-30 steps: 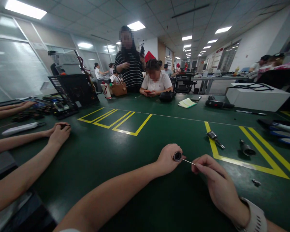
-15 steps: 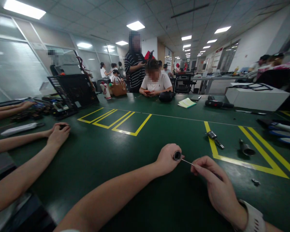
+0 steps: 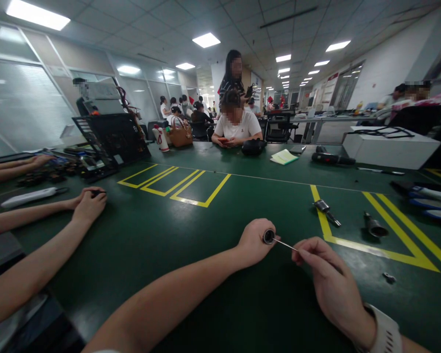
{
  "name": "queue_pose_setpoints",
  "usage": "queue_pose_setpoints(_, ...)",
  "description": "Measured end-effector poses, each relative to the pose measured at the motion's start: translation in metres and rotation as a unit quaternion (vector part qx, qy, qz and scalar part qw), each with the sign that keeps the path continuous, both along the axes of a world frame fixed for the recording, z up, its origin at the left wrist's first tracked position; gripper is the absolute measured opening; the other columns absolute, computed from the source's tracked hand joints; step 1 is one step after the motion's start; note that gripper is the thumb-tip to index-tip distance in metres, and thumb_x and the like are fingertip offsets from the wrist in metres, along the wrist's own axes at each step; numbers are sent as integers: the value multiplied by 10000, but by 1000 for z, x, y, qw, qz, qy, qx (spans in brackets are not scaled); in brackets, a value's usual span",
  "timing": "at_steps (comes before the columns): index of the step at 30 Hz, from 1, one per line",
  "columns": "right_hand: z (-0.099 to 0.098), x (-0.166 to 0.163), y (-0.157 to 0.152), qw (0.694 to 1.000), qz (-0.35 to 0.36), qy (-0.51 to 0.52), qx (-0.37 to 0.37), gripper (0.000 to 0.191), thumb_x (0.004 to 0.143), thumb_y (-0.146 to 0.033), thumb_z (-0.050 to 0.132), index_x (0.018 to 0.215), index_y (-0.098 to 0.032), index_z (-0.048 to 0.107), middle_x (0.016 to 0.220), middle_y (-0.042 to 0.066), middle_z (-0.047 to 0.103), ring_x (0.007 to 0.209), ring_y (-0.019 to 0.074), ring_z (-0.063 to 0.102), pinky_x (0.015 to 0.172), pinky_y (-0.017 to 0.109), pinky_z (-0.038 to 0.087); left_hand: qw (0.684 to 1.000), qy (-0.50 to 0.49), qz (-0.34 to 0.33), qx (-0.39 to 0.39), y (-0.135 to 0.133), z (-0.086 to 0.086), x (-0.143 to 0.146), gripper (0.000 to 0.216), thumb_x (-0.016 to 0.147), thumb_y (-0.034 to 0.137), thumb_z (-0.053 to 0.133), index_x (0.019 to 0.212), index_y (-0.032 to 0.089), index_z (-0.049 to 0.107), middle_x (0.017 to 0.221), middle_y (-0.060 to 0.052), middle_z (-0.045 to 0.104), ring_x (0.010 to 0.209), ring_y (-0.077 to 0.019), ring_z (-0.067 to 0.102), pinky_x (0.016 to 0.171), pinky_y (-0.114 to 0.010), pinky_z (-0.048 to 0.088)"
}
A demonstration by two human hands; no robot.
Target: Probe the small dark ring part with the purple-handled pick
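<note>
My left hand is wrapped round a hollow metal cylinder, its round open end facing me; the rest of it is hidden in the fist. Between thumb and fingertips, my right hand pinches a thin metal rod. The rod's far end reaches the mouth of the cylinder; whether it touches the inside I cannot tell. To the right lie a metal part with a narrow shaft, a cup-shaped metal part and a small metal piece.
Yellow tape marks the green table. At the left, a co-worker's hands hold a small dark thing. Farther back are a notepad, a black power tool, a white box and a seated person.
My right hand has shifted slightly right with the rod, whose tip now shows at the cylinder's mouth. The cylinder is nearly still. A standing person behind has moved right.
</note>
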State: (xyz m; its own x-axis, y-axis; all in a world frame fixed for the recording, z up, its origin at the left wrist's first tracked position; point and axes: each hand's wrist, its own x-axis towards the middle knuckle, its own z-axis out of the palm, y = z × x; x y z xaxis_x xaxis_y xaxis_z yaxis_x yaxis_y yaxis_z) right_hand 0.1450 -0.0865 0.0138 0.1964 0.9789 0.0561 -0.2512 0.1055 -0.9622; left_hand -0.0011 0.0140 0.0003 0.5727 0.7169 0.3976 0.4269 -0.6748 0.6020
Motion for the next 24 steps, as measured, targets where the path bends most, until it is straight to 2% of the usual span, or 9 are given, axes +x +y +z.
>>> queue_pose_setpoints(3,-3,1,-3,997,-2,-78,-7,146,774,-330,630,683,-219,657,705,29,610,728,210,527,663,335,400,999,26,15,12,0,0,-1,180,783,232,619,656,170,507,687,22,513,658,-122,479,657,-253,401)
queue_pose_setpoints(6,-5,2,-3,995,17,-100,-11,153,786,-335,622,698,-215,658,721,32,614,740,214,529,661,335,402,999,25,0,24,-1,-1,-1,189,789,231,616,652,171,500,670,27,502,646,-119,474,647,-250,395)
queue_pose_setpoints(13,3,1,3,999,17,22,-20,131,726,-292,641,626,-207,642,659,27,599,676,197,517,639,337,402,999,-24,-24,8,0,-2,-1,223,778,254,625,636,170,476,656,31,468,618,-107,445,614,-231,377)
queue_pose_setpoints(17,3,-1,4,998,17,45,-26,135,712,-306,646,618,-209,635,647,26,598,662,196,514,632,341,400,999,-27,-19,-3,-1,-1,1,232,768,263,632,623,169,477,644,29,462,603,-107,438,590,-228,370)
queue_pose_setpoints(24,-6,2,-3,997,-6,-72,9,125,782,-295,618,685,-223,650,711,18,595,731,200,509,677,332,385,999,2,5,34,-2,-1,-1,196,791,223,613,643,170,496,667,26,501,644,-117,469,638,-241,386)
